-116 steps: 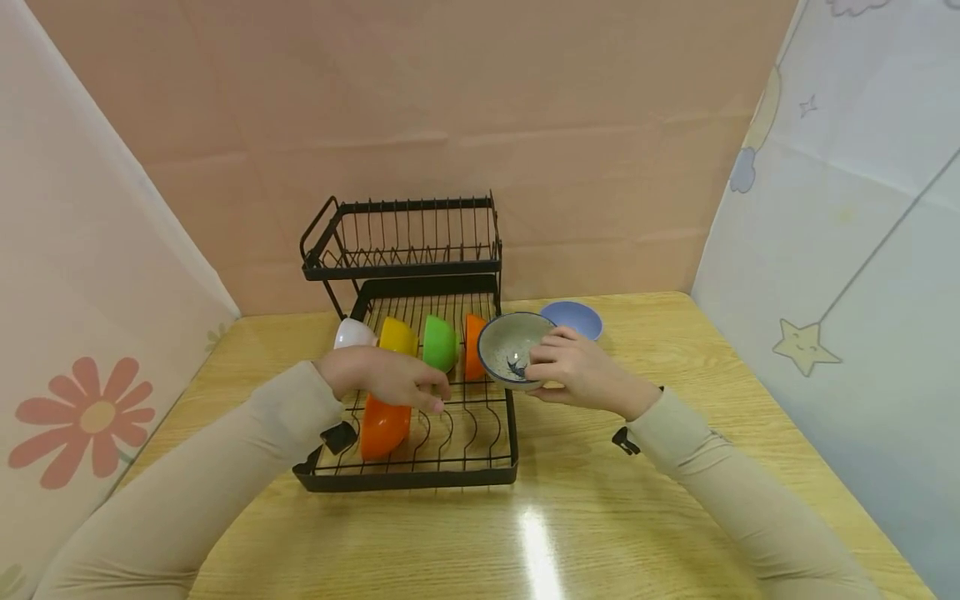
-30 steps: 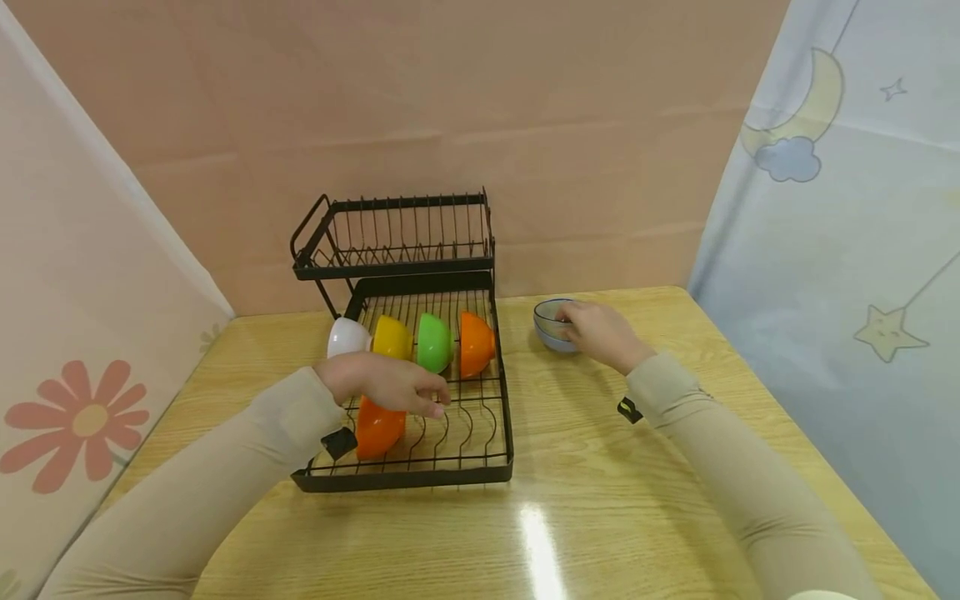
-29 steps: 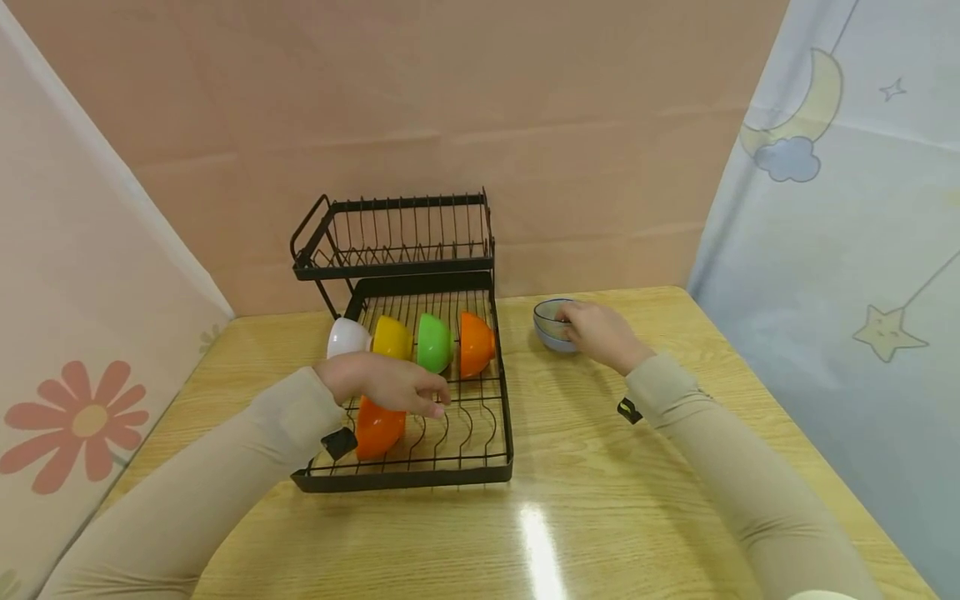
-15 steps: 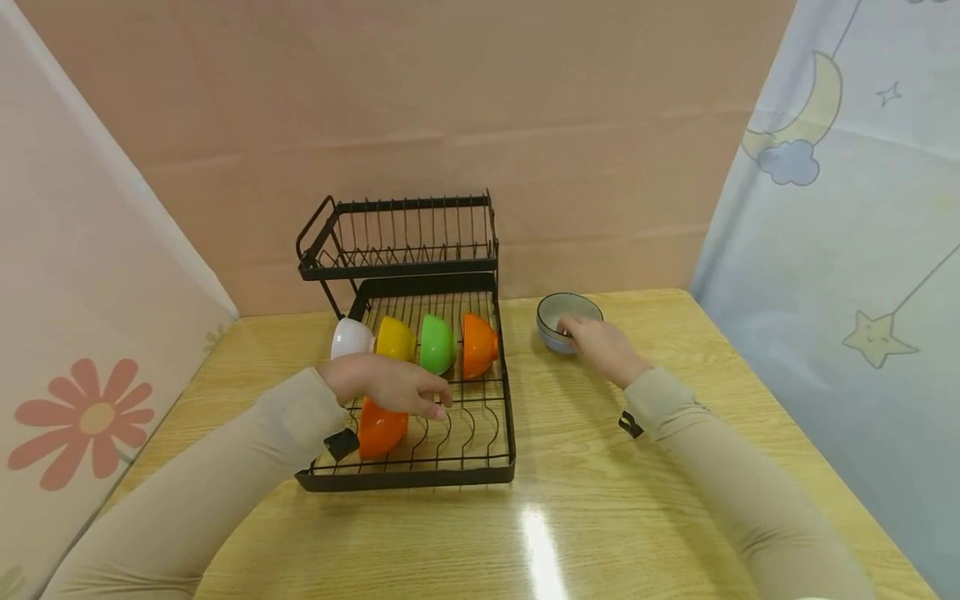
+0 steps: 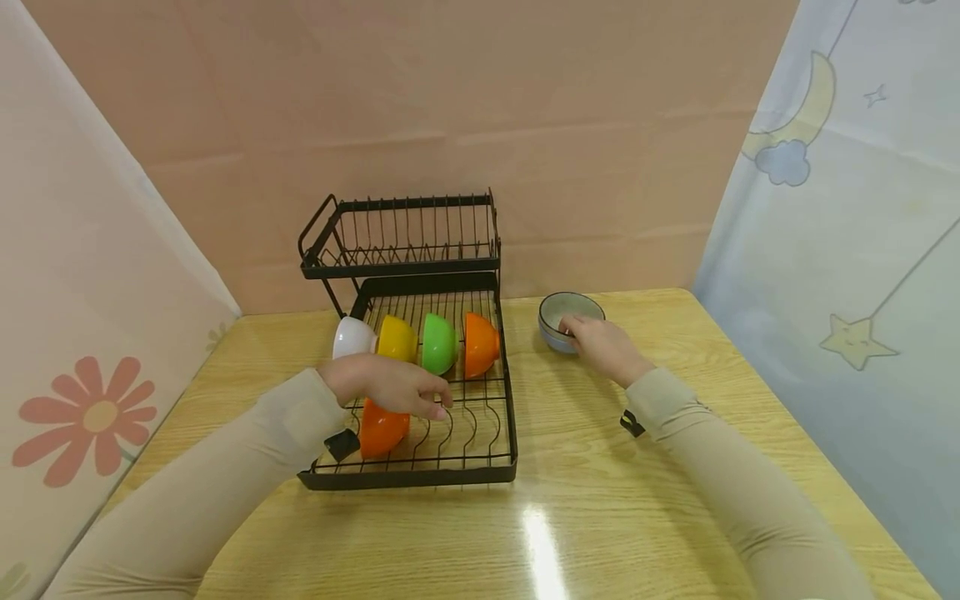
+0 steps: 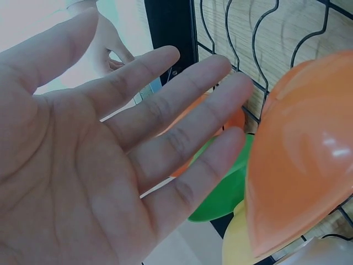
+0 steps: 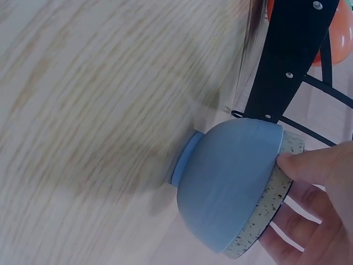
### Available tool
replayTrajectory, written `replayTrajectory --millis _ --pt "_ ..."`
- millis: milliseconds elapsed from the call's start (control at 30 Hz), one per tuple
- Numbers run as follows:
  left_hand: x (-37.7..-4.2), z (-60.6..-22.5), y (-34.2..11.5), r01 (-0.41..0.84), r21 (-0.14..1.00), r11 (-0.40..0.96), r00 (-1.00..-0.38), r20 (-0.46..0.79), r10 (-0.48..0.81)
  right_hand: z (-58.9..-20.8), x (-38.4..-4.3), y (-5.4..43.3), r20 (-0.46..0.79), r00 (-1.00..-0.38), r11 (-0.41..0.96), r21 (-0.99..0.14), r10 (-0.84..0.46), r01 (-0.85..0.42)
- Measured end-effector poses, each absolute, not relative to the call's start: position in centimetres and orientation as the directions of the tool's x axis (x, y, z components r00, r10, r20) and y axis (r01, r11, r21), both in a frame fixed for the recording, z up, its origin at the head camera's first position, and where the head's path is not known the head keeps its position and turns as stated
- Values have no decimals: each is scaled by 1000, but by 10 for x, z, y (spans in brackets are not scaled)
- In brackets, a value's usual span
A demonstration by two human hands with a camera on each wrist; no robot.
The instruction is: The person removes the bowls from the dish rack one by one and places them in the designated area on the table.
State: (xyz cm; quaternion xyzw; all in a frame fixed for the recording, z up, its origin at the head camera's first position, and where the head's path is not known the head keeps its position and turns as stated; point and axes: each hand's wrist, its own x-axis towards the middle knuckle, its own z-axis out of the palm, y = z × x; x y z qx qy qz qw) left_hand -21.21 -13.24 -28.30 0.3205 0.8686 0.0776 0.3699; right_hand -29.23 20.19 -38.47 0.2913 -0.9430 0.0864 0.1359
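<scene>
A speckled grey bowl point(image 5: 556, 307) with a dark rim sits nested inside a blue bowl point(image 5: 556, 341) on the table, right of the rack. My right hand point(image 5: 603, 346) pinches the speckled bowl's near rim, thumb outside and fingers inside, as the right wrist view shows. In that view the blue bowl point(image 7: 226, 176) hides most of the speckled one. My left hand point(image 5: 393, 385) hovers palm down over the black dish rack point(image 5: 408, 477), holding nothing, its fingers relaxed. Beneath it an orange bowl point(image 5: 384, 433) stands on edge, close to the fingers in the left wrist view.
Across the rack's lower tier, a white bowl point(image 5: 352, 337), a yellow bowl point(image 5: 397, 337), a green bowl point(image 5: 439, 343) and another orange bowl point(image 5: 481, 344) stand on edge in a row. The raised upper tier point(image 5: 401, 271) rises behind them. Curtains border the wooden table point(image 5: 600, 517).
My right hand has carried the speckled bowl from beside the rack into the blue bowl. Over the last second, the speckled bowl has shifted and settled there. My left hand has stayed put.
</scene>
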Motion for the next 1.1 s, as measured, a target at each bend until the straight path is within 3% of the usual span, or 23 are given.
replayTrajectory --millis 500,800,933,1100 --pt "-211 -282 -133 492 366 790 -530 -593 606 -372 -293 204 317 -799 809 -136 -511 -572" --pt "-211 -282 -132 489 371 789 -528 -594 606 -358 -283 191 360 -762 778 -133 -539 -614" --pt "-211 -281 -132 493 369 788 -527 -595 607 -358 -276 183 383 -724 746 -120 -574 -655" --pt "-211 -282 -132 488 375 788 -524 -597 608 -363 -270 171 446 -628 683 -48 -638 -729"
